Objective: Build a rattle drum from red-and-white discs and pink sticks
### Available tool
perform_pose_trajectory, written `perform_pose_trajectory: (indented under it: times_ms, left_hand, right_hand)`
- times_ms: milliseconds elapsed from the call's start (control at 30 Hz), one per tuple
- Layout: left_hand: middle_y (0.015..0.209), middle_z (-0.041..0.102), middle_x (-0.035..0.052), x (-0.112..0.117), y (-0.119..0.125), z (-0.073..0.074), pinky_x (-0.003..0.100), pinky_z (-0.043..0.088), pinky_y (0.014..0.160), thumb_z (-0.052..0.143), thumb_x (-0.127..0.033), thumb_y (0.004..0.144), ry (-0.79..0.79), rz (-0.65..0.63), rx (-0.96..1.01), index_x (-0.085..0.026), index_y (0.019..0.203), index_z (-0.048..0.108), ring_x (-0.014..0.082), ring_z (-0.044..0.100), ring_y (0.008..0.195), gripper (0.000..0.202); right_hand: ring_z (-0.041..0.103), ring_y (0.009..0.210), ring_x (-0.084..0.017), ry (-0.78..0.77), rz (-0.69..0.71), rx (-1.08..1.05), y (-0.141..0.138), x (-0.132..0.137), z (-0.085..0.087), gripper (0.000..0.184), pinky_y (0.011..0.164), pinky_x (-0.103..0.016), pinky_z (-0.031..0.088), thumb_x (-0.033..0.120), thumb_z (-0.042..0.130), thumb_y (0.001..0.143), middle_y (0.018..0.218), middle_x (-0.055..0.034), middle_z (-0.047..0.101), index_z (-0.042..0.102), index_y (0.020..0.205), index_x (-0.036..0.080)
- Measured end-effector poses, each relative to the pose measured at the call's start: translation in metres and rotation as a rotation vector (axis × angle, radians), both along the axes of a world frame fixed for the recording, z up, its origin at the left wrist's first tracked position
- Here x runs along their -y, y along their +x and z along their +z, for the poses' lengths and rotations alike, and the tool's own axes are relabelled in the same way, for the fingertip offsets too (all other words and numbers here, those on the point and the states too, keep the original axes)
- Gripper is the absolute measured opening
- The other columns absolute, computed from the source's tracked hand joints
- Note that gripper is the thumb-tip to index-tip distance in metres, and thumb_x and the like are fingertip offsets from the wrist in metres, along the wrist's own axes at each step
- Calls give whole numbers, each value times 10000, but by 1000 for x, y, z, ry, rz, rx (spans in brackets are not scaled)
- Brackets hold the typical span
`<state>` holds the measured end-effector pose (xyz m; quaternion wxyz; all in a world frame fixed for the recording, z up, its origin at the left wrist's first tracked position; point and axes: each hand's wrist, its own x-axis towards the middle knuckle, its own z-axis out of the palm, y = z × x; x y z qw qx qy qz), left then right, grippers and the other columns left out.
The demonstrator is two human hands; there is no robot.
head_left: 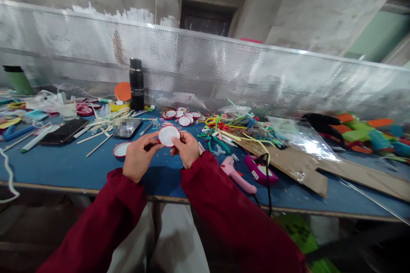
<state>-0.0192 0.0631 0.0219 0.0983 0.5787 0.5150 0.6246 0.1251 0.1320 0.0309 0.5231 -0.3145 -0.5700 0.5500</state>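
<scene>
Between my two hands, just above the front of the blue table, is a round white disc with a red rim [167, 135]. My left hand [141, 154] pinches its left edge. On the other side my right hand [187, 147] grips it, the thumb lying on the white face. A similar red-rimmed disc [121, 149] lies on the table beside my left hand. Farther back sits a loose pile of such discs [185, 120]. To the right of my right hand lie a pink glue gun [238, 175] and a purple device with a black cord [260, 171].
A black bottle [137, 87] stands upright by the perforated metal screen [208, 64]. Wooden sticks [99, 143] and a black phone [64, 131] lie to the left. Colourful pipe cleaners [238, 126], cardboard [297, 170] and clear plastic bags cover the right side of the table [92, 170].
</scene>
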Motion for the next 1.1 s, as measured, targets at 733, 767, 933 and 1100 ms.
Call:
perform_pose_trajectory:
  times_ms: [733,767,933,1100]
  left_hand:
    - [1119,715,108,-9,-8,17,318,522,791,669,-474,809,43,-97,271,-212,1183,681,230,657,989,457]
    - [1071,730,107,-12,-10,20,317,521,786,660,-496,812,28,-107,289,-204,1160,696,227,662,956,456]
    - [904,762,81,-25,-12,34,305,508,727,723,-505,740,-62,-132,206,-194,899,782,225,669,823,354]
    - [768,739,48,-33,-5,32,282,467,654,739,-401,726,-76,-82,63,-204,758,772,192,632,710,203]
  right_hand:
    - [588,427,-116,174,-17,153,3,5,8,146,379,-205,460,330,670,740,532,62,581,570,741,224]
    - [589,427,-118,171,-4,162,2,5,8,140,379,-207,461,326,671,736,530,61,580,577,741,222]
    - [564,407,-120,172,57,208,1,6,4,139,376,-216,458,333,667,732,491,67,558,583,734,223]
    - [573,418,-125,160,93,213,1,6,1,200,393,-226,470,367,696,718,484,72,556,553,690,230]
